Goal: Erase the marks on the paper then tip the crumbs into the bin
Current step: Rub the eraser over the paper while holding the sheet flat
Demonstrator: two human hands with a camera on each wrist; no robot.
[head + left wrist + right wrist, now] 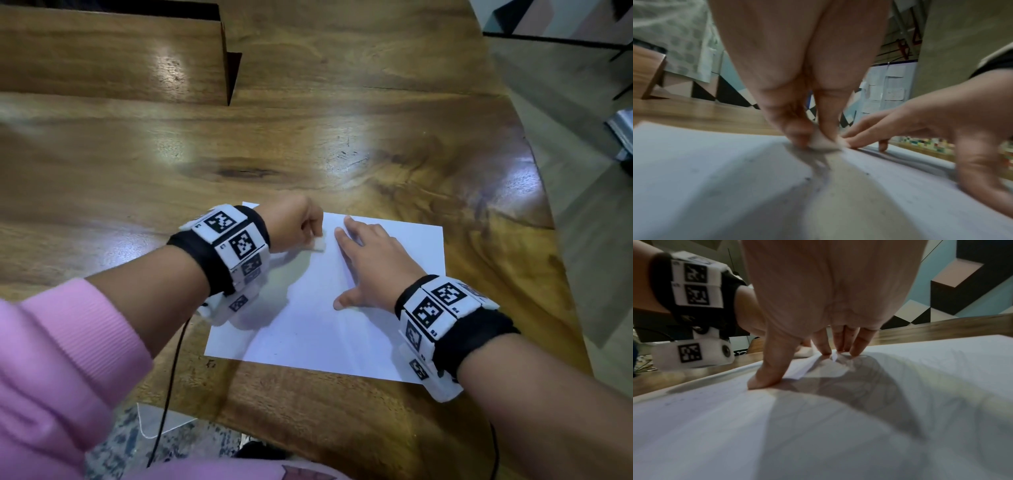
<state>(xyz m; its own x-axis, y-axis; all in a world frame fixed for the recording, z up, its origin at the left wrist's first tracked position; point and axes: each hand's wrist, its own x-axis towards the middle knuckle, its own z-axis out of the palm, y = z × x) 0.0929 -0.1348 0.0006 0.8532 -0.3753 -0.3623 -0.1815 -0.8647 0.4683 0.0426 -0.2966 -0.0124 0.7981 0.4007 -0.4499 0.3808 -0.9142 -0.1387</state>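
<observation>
The left hand (297, 224) pinched a white eraser (319, 245) against the paper's (308, 329) far edge; the right hand (371, 263) pressed flat, fingers spread, just beside it.

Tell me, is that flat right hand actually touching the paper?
Touching. The right wrist view shows the right hand with thumb and fingertips planted on the paper, no gap beneath them.

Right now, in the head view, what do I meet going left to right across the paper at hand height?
Pink sleeve → left wristband → left hand → eraser → right hand → right wristband → bare table.
</observation>
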